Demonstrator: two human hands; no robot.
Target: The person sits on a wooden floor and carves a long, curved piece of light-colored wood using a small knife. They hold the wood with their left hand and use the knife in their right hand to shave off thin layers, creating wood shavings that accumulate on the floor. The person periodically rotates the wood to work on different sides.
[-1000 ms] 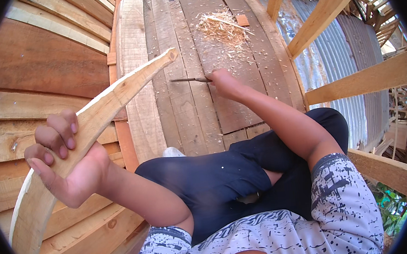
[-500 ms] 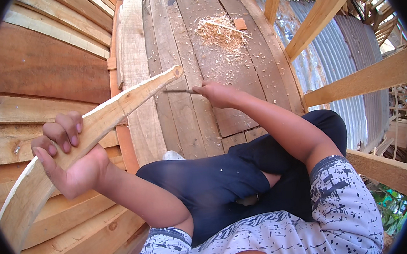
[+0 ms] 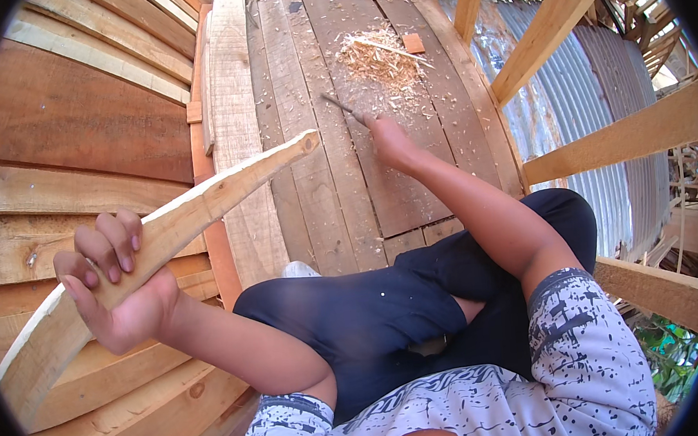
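My left hand [image 3: 120, 281] is wrapped round a long curved wooden piece [image 3: 205, 211], fingers over its far edge and thumb below. This pale piece tapers to a narrow end near the middle of the view and widens toward the lower left. In my closed right hand [image 3: 392, 141] is a thin dark knife-like tool [image 3: 341, 104], its slim blade pointing up and left. The blade is apart from the wood, beyond its narrow end. My fist hides most of the handle.
A heap of wood shavings [image 3: 381, 58] lies ahead on the plank floor [image 3: 339, 194], with a small square wood block [image 3: 413, 43] beside it. Stacked boards [image 3: 70, 117] fill the left. Wooden rails [image 3: 622, 143] and corrugated metal sheets [image 3: 576, 85] stand to the right.
My right hand has moved up and slightly right, carrying the knife-like tool away from the wood, with its tip swung upward. The narrow end of the wooden piece has dipped a little.
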